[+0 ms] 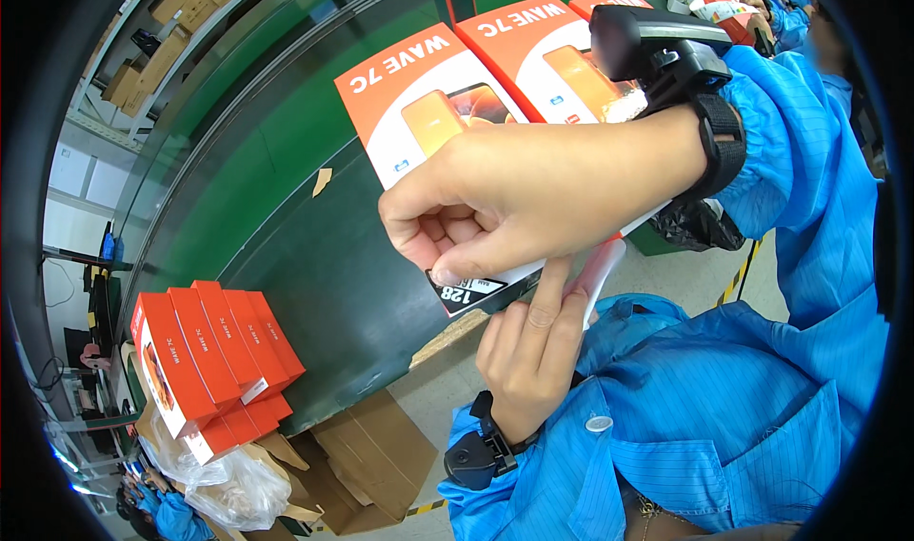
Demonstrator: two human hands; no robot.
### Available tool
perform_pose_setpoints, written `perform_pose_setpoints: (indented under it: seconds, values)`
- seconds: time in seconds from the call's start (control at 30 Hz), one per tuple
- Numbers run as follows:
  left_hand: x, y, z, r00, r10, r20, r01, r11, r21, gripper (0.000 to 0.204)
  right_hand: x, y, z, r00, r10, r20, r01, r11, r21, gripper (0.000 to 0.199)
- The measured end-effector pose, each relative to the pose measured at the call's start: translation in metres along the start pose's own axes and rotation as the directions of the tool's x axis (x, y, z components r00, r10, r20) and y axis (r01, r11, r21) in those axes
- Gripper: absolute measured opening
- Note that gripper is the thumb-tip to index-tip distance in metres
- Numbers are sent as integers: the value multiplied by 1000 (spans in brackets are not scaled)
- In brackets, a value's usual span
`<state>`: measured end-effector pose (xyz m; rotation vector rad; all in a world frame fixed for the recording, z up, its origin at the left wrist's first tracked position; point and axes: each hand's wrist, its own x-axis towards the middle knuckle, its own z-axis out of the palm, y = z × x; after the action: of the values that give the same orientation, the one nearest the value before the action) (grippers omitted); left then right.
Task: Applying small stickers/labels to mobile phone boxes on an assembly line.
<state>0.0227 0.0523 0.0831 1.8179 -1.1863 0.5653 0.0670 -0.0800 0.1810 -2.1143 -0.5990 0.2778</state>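
Head view takes in a dark green worktop (333,255) spreading left of and beyond both hands, with a stack of red boxes (214,350) well to their left. An orange and white box (409,93) lies directly below the right hand (495,193), and a similar box (533,55) sits beside it, past the right wrist. That hand is curled over the box, thumb and forefinger tips close together; whether they pinch anything, I cannot tell. The left hand (533,350) has its fingers extended side by side at the box's near edge. Right against them is a pale translucent piece (602,274); its grip is hidden. Beyond the right hand lies a small brown scrap (322,182).
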Motion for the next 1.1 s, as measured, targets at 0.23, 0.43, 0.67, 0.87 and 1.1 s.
perform_pose_setpoints:
  seconds: [0.23,0.43,0.67,0.87,1.1]
  values:
    - [-1,4,-5,998,-47,45,47,999,-3,16,2,-3,3,1000,-3,-6,3,1000,10,7]
    - [-1,6,-8,993,-76,90,77,997,-7,19,-7,-2,12,970,-243,-29,203,864,-460,20]
    - [3,7,-7,994,-82,74,84,996,-23,13,0,-2,6,981,-131,-147,-7,724,-689,31]
    - [2,11,-27,882,-448,-148,389,868,-309,14,-32,-18,12,959,-259,-115,143,793,-592,22]
    - [6,33,-37,732,-679,57,556,547,-626,37,-55,-27,17,919,-383,-95,212,682,-700,17]
